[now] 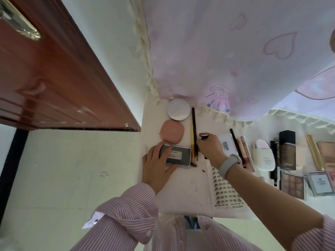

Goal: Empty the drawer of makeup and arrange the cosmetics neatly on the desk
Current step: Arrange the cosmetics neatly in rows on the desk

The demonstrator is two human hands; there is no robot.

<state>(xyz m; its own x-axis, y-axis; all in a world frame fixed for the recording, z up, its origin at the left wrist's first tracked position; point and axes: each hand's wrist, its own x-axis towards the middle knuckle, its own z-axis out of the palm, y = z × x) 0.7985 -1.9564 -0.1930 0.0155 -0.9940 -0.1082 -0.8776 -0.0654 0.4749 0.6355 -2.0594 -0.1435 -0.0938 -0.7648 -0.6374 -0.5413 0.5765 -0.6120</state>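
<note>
On the white desk [188, 189], my left hand [159, 162] rests flat on the left end of a dark rectangular palette [181, 155]. Behind it lie a pink rounded compact [172, 131] and a white round compact [179, 109]. A gold-and-black brush [193, 132] lies upright beside them. My right hand [211, 147] grips a small dark item with a pale tip [204, 136] next to the brush; most of that item is hidden by my fingers. A lash tray [226, 189] lies under my right forearm.
To the right lie a white label box [227, 144], a black pencil [235, 142], a white oval bottle [263, 156], a dark foundation bottle [287, 151], eyeshadow palettes [293, 184] and more. A pink curtain [235, 51] hangs behind. A brown door [54, 78] stands left.
</note>
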